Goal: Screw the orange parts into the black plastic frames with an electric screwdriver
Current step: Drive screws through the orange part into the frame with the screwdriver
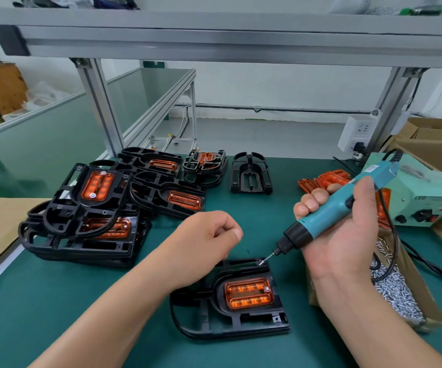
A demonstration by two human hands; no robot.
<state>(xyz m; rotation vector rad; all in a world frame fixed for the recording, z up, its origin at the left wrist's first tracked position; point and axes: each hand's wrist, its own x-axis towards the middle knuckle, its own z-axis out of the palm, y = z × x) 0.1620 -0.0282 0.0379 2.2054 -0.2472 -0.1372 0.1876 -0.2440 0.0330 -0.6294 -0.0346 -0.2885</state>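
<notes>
Fingers (312, 201): right hand (344, 240) wraps electric screwdriver (328, 216), aiming bit at black plastic frame (241, 326) | left hand (204, 235) curled, contents unclear

Both bare forearms are stretching forward, side by side. The left hand (206, 235) is hovering with fingers curled in and thumb against the forefinger; anything pinched there is hidden. The right hand (344, 232), palm turned upward, is gripping a teal-and-black electric screwdriver (331, 209), tilting its tip down and leftward.
</notes>
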